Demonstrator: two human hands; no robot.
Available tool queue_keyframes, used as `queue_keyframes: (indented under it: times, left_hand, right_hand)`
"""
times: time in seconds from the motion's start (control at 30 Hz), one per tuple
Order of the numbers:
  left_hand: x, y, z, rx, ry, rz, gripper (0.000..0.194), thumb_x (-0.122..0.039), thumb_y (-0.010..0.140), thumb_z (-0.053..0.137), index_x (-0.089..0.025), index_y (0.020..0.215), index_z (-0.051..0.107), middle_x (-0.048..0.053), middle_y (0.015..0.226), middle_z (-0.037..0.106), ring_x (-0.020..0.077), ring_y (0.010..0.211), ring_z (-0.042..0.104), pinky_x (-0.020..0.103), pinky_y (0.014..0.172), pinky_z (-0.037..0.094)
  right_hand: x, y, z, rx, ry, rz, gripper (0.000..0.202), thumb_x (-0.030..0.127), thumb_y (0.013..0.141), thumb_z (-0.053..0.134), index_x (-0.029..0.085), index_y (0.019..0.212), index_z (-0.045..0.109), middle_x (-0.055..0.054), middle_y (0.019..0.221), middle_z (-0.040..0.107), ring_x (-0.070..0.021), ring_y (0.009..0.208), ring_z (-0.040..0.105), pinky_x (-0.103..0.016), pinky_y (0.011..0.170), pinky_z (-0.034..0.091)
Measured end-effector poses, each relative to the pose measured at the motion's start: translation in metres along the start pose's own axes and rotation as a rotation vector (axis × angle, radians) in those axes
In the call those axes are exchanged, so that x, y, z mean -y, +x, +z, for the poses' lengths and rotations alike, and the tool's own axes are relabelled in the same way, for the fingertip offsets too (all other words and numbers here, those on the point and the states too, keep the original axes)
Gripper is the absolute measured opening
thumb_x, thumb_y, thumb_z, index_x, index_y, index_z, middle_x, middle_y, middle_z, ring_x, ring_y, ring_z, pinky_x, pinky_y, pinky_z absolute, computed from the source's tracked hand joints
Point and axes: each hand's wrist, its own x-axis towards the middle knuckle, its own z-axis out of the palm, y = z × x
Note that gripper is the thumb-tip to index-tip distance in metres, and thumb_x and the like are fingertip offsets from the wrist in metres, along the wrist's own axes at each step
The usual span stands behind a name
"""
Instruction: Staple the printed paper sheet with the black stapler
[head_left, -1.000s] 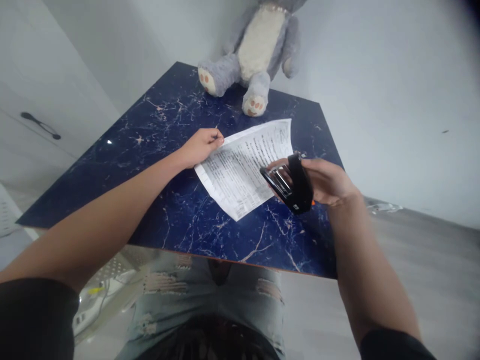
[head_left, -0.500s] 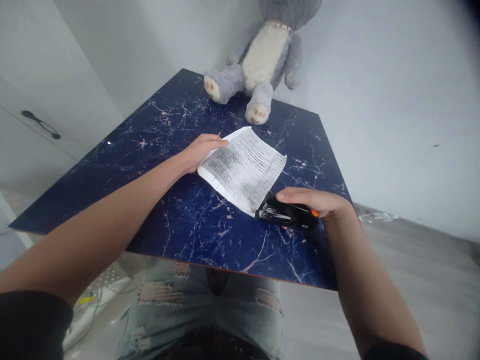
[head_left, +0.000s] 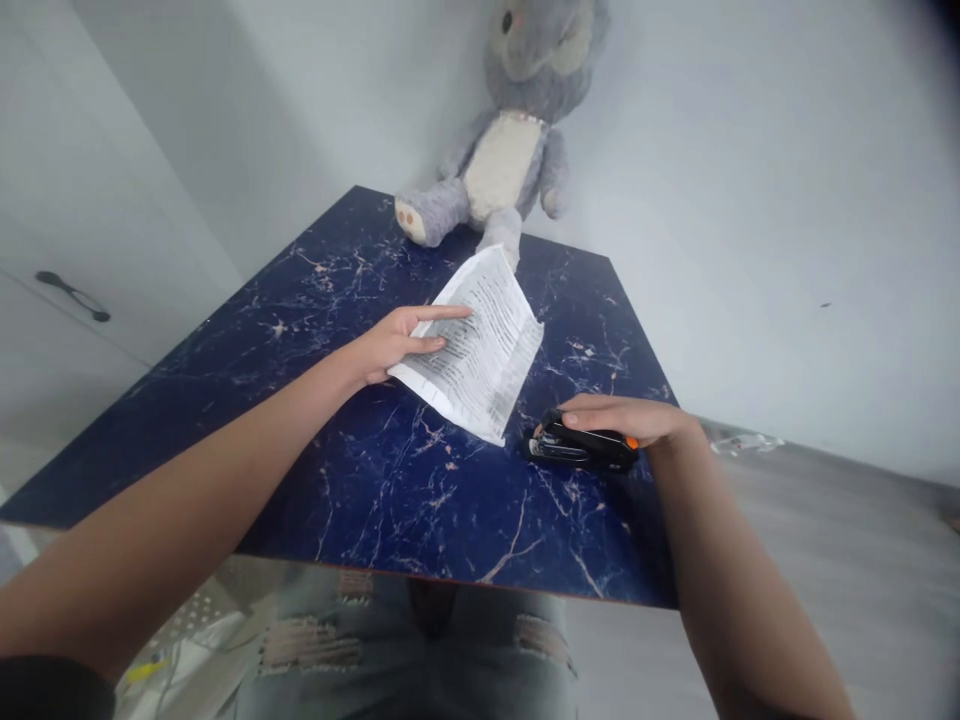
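Observation:
Printed white paper sheets (head_left: pixel 480 350) are held at their left edge by my left hand (head_left: pixel 401 342), with the thumb and a finger over the print. The sheets are raised and tilted above the dark blue marbled table (head_left: pixel 375 480). To the right, my right hand (head_left: pixel 626 415) is wrapped round a black stapler (head_left: pixel 577 445) with an orange part at its rear. A small gap separates the stapler's front end from the paper's lower corner.
A grey plush bear (head_left: pixel 502 160) sits at the table's far edge against the wall, one foot partly behind the paper. A cabinet door with a dark handle (head_left: pixel 73 296) stands at the left. Clear plastic (head_left: pixel 746 442) lies on the floor at the right.
The stapler and the paper's corner have come apart. The paper has tilted more, and my left hand's fingers now reach over its face. The view has shifted, showing more of the bear's head.

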Motion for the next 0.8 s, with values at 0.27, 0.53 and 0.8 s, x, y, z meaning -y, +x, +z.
queue_keyframes:
  times: [0.27,0.53,0.8]
  left_hand:
    - [-0.004,-0.004,0.001,-0.120,0.005,0.164,0.076,-0.042,0.080,0.088,-0.028,0.149,0.061,0.012,0.136,0.071,0.0312,0.116,0.073,0.046,0.098,0.062]
    - [-0.008,-0.008,0.011,-0.188,0.114,0.205,0.076,-0.051,0.085,0.080,-0.031,0.153,0.054,0.012,0.136,0.070,0.0312,0.126,0.068,0.044,0.099,0.060]
    - [-0.005,-0.006,0.009,-0.234,0.102,0.204,0.079,-0.054,0.082,0.082,-0.031,0.152,0.053,0.011,0.136,0.070,0.0318,0.126,0.068,0.046,0.098,0.060]
  right_hand:
    - [0.001,0.027,0.018,-0.167,0.031,-0.094,0.040,0.058,0.093,0.072,0.020,0.101,0.082,-0.005,0.092,0.077,-0.0160,0.083,0.071,-0.023,0.073,0.059]
    - [-0.001,0.037,0.034,-0.187,0.190,-0.241,0.049,0.059,0.085,0.081,0.025,0.119,0.080,-0.005,0.104,0.079,-0.0189,0.092,0.075,-0.026,0.080,0.062]
    - [0.000,0.039,0.038,-0.245,0.331,-0.228,0.051,0.058,0.087,0.079,0.017,0.117,0.080,-0.011,0.103,0.080,-0.0209,0.087,0.077,-0.030,0.084,0.063]
